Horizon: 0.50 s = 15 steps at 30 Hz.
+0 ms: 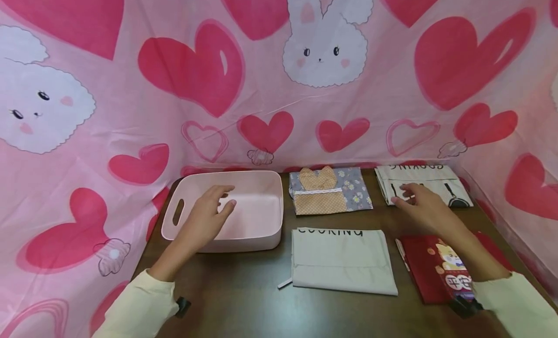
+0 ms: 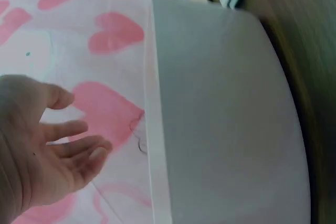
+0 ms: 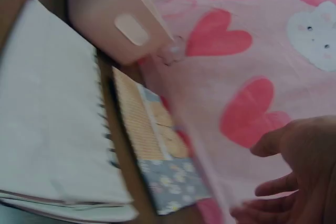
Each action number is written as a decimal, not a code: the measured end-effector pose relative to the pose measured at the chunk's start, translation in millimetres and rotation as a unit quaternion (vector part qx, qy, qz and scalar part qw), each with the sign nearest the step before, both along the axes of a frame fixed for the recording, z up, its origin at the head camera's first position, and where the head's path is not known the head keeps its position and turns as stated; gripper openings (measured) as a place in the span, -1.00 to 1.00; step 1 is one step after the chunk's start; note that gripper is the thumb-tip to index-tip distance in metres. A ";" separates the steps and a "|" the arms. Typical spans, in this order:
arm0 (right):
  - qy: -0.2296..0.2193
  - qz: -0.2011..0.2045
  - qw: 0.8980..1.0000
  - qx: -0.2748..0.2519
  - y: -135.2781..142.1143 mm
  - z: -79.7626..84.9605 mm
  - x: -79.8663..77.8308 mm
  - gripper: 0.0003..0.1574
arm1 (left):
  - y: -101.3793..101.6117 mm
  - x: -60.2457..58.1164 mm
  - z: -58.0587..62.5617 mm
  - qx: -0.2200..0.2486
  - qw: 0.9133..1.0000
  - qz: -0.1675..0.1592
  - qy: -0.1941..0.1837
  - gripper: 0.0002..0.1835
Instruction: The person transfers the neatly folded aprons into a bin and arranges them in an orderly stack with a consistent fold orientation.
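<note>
My left hand hovers over the pale pink plastic bin, fingers loosely bent and nothing in them. In the left wrist view the bin's outer wall stands beside that hand. At the back right, my right hand is above a folded cream cloth printed with COOKING and utensils, and covers part of it. Its fingers are relaxed and hold nothing. A red folded cloth with a cartoon animal print lies below the right forearm, which hides part of it.
A second folded cream cloth marked COOKING lies front centre, a small strap sticking out at its left corner. Behind it is a grey-blue floral cloth with a yellow dotted pocket. Pink heart-printed fabric hangs around the dark wooden table.
</note>
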State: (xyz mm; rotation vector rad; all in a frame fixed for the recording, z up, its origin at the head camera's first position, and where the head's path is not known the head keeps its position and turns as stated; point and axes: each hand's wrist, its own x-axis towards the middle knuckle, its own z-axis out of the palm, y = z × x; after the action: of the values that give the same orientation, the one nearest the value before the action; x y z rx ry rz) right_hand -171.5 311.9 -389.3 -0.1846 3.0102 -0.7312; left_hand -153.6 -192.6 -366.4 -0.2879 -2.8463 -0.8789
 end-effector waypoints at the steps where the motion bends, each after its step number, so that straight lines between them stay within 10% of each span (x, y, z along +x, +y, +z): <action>1: -0.031 0.004 0.999 -0.029 -0.8 -1.1 3.7 -0.24 | 4.2 4.4 2.4 0.021 1.000 0.012 0.010 -0.64; 5: -0.149 0.002 0.978 -0.148 -3.3 -11.6 21.3 -0.41 | 28.1 25.1 9.6 0.075 0.996 0.039 0.017 -0.80; 8: -0.208 -0.001 0.953 -0.222 -2.7 -21.1 33.3 -0.48 | 46.0 40.8 9.7 0.115 0.991 0.016 -0.063 -0.84; 15: -0.311 -0.010 0.894 -0.322 3.6 -36.3 52.8 -0.40 | 64.5 70.3 -22.8 0.229 0.936 -0.077 -0.257 -0.86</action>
State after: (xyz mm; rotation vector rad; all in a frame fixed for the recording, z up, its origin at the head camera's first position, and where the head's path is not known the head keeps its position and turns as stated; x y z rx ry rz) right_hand -118.8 315.5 -425.6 0.0623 2.0892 -1.4386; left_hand -83.4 -128.1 -389.2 -0.2518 -2.9517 -1.8497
